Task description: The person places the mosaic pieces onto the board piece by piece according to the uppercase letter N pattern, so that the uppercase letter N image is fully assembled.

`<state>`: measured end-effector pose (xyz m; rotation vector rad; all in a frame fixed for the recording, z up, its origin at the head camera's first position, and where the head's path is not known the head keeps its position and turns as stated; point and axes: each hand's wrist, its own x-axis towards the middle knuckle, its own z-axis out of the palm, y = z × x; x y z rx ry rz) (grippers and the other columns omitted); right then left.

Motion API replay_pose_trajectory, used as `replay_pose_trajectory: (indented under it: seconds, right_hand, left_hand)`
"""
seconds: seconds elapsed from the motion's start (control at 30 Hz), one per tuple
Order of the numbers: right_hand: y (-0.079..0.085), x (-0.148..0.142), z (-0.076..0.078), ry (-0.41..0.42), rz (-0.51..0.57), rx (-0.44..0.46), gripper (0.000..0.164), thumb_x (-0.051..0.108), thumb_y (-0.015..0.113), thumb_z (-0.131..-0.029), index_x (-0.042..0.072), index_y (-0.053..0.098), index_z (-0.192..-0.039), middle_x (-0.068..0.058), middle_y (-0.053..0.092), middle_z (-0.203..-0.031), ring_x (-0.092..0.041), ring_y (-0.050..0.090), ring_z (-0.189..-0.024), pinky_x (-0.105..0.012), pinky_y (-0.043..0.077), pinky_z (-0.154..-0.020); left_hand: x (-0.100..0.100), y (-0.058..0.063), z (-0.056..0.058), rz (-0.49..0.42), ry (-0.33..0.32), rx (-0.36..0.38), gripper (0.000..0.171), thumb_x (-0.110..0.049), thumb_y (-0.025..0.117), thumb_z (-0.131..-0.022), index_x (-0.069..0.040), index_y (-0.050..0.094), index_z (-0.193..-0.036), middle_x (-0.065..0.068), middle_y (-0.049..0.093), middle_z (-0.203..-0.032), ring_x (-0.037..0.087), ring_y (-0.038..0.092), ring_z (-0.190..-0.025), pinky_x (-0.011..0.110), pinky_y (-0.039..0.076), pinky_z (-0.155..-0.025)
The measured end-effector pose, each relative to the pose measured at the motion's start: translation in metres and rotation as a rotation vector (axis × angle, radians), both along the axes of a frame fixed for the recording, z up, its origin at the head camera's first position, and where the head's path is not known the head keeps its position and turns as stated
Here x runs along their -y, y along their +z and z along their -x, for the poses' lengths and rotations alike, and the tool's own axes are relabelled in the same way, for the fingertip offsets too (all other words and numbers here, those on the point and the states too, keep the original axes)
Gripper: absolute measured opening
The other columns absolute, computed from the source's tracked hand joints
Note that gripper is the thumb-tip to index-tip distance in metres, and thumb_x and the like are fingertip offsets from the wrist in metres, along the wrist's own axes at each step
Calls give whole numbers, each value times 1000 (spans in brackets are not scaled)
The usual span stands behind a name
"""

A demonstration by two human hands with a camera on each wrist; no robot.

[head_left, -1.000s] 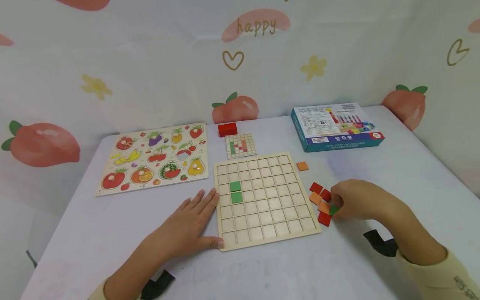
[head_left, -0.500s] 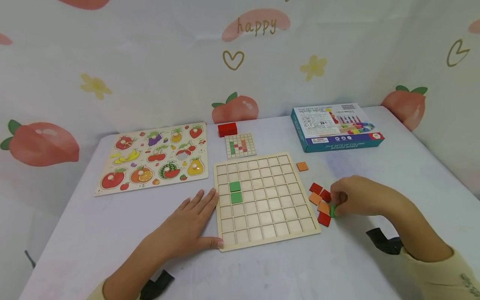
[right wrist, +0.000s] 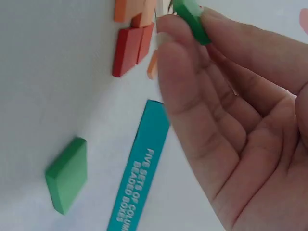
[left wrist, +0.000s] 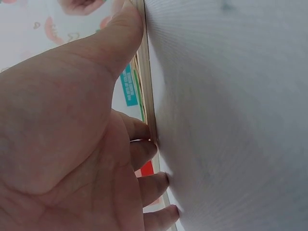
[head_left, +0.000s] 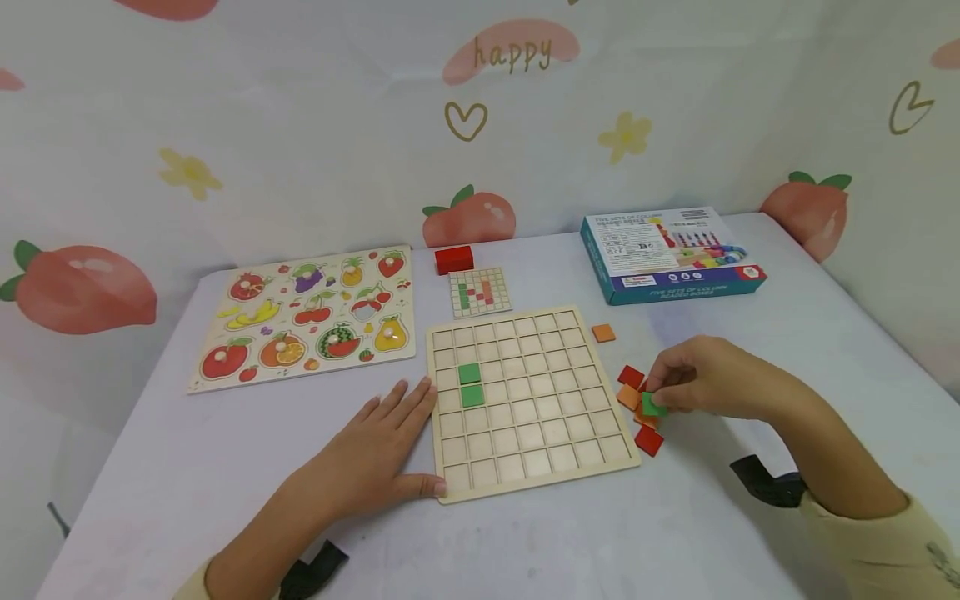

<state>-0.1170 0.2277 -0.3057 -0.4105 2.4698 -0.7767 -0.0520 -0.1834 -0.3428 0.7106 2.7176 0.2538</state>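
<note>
My right hand (head_left: pixel 712 379) pinches a green square tile (head_left: pixel 652 405) between thumb and fingers, held over a small pile of tiles right of the wooden grid board (head_left: pixel 531 437). Part of an orange tile (head_left: pixel 646 419) shows beneath it. Two green tiles (head_left: pixel 472 396) sit in cells near the board's left side, one above the other. Along the board's left edge rests my left hand (head_left: pixel 367 458), fingers straight and spread, thumb at the near corner. A second loose green tile (right wrist: pixel 67 175) lies on the table in the right wrist view; my right hand hides it in the head view.
Red tiles (head_left: pixel 649 441) and orange tiles (head_left: pixel 628 396) lie beside the board, with one orange tile (head_left: pixel 603 333) farther back. Behind stand a small pattern card (head_left: pixel 480 292), a red block (head_left: pixel 453 260), a fruit puzzle (head_left: pixel 303 321) and a beaded-boxes carton (head_left: pixel 675 256).
My right hand has raised the green tile from the pile's right side and shifted it slightly left, turning its flat face into view. My left hand stays in place.
</note>
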Motion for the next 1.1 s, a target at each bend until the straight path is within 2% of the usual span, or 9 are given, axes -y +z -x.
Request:
replay_pose_trajectory:
  seconds: [0.27, 0.43, 0.67, 0.93, 1.1]
  right_hand:
    - [-5, 4, 2, -75, 65, 4, 6, 15, 77, -89, 11, 76, -93, 1, 71, -86, -20, 61, -77, -33, 55, -68]
    - [-9, 8, 3, -76, 122, 32, 7, 16, 78, -89, 9, 76, -92, -1, 71, -87, -21, 63, -76, -32, 57, -68]
    - [-8, 24, 5, -35, 164, 51, 8, 10, 76, -89, 7, 76, -96, -2, 71, -86, -20, 63, -77, -35, 56, -70]
    - [-7, 42, 8, 46, 200, 53, 11, 8, 78, -86, 9, 77, -97, -1, 69, -83, -21, 62, -79, -30, 56, -70]
    - [-5, 56, 9, 81, 220, 50, 11, 4, 77, -85, 8, 76, -96, -1, 69, -82, -21, 62, -79, -31, 55, -70]
  left_hand:
    - [-1, -2, 0, 14, 2, 3, 112, -78, 56, -83, -6, 21, -160, 9, 14, -167, 36, 11, -151, 59, 18, -117]
    - [-2, -3, 0, 21, -2, -3, 111, -78, 56, -83, -6, 20, -160, 8, 14, -167, 35, 10, -151, 58, 18, -117]
    - [-1, -1, 0, 4, 1, 1, 111, -79, 54, -83, -6, 20, -160, 8, 14, -167, 36, 11, -151, 59, 18, -117]
    - [-1, 0, 0, 5, 5, 3, 111, -77, 56, -84, -6, 20, -160, 8, 14, -167, 36, 11, -151, 59, 18, -117]
    - [0, -1, 0, 15, 7, 2, 111, -77, 57, -83, -6, 20, -160, 8, 14, -167, 35, 11, -151, 58, 18, -117]
